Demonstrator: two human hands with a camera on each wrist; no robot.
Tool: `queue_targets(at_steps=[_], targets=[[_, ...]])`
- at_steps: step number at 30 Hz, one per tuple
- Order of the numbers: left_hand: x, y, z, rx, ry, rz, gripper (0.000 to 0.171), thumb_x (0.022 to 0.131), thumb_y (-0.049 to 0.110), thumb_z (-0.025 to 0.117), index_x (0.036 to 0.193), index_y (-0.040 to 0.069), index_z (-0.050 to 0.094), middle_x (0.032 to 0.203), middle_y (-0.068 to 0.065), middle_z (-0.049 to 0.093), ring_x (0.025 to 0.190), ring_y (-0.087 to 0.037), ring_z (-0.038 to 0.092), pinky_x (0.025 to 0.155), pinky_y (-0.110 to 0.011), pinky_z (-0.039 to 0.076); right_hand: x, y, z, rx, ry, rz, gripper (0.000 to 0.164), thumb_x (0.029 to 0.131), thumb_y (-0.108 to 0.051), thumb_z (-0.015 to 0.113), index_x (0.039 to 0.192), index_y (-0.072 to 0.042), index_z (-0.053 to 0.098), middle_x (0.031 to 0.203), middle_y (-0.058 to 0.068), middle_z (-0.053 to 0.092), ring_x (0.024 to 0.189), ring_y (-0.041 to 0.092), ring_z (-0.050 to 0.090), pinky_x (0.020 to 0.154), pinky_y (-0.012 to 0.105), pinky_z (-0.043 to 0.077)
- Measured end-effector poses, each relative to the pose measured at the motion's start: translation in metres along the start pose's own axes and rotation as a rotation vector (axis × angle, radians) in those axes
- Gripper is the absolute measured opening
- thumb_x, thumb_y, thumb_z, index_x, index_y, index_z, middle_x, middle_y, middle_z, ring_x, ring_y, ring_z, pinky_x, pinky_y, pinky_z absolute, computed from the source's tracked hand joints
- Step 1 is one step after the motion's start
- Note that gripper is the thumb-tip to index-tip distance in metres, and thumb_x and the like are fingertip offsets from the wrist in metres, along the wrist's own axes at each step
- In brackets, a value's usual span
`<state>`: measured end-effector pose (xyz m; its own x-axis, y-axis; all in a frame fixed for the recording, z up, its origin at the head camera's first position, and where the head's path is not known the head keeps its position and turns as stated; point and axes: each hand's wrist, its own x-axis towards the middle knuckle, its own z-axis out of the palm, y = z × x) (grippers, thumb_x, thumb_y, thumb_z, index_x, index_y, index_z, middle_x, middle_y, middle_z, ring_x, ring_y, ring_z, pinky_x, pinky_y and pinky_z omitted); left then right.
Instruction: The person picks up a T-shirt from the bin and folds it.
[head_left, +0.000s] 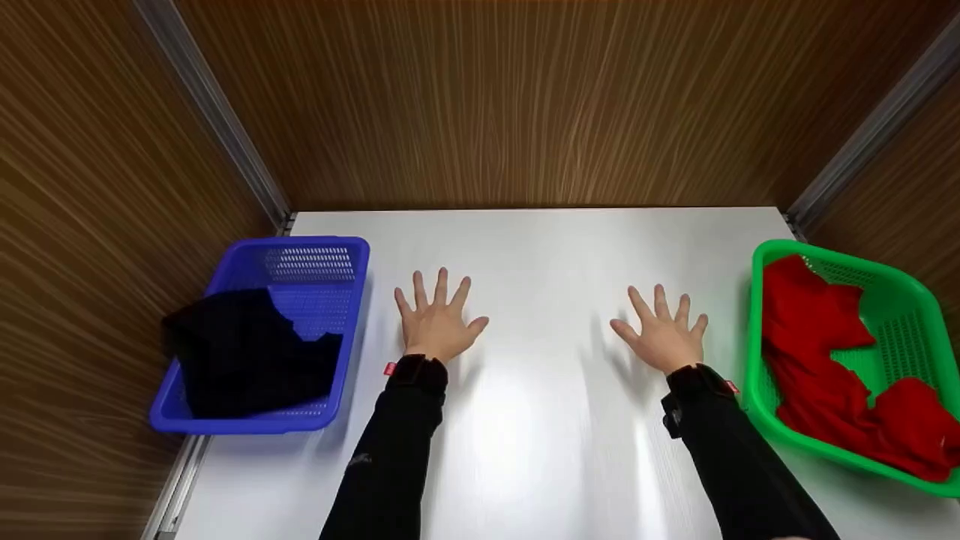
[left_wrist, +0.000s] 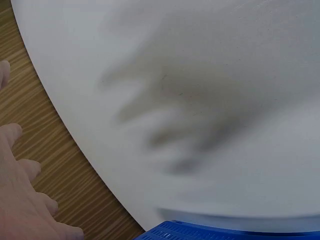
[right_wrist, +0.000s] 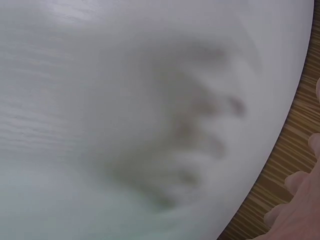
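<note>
My left hand [head_left: 437, 324] is spread over the white table [head_left: 540, 255], fingers straight and holding nothing. To its left stands a blue basket [head_left: 351, 300] with a crumpled black cloth [head_left: 247, 352] in it. My right hand [head_left: 666, 339] is likewise spread and holds nothing, nearest the green basket [head_left: 757, 330] on the right. Red cloth [head_left: 817, 360] lies bunched inside that basket. Both hands cast soft shadows on the tabletop. In the left wrist view, my left hand [left_wrist: 25, 195] shows at the left edge; in the right wrist view, my right hand [right_wrist: 300, 210] shows at the right edge.
A wood-grain panel [head_left: 525, 105] rises along the table's back edge. More wood-grain panels stand at the left [head_left: 90, 247] and right, joined to it by grey metal strips [head_left: 217, 105]. The blue basket sits close against the left panel.
</note>
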<state>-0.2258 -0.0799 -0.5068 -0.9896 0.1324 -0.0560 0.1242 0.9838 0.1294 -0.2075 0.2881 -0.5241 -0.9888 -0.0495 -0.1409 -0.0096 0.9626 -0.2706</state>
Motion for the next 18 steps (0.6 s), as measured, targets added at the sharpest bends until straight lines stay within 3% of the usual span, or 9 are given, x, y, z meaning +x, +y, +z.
queue_targets(at_steps=[18], targets=[[-0.0012,-0.0010,-0.0097,0.012,-0.016,0.005,0.078,0.097,0.072,0.041,0.163,0.035,0.021,0.172,-0.008,0.009,0.155,-0.047,0.000,0.118,-0.073,0.002,-0.0063,0.0040,-0.0023,0.001,0.046,0.013,0.081,0.101,-0.068,0.041,0.164,-0.020,0.021,0.166,0.031,0.010,0.146,0.065,0.000,0.107,0.085,0.000]])
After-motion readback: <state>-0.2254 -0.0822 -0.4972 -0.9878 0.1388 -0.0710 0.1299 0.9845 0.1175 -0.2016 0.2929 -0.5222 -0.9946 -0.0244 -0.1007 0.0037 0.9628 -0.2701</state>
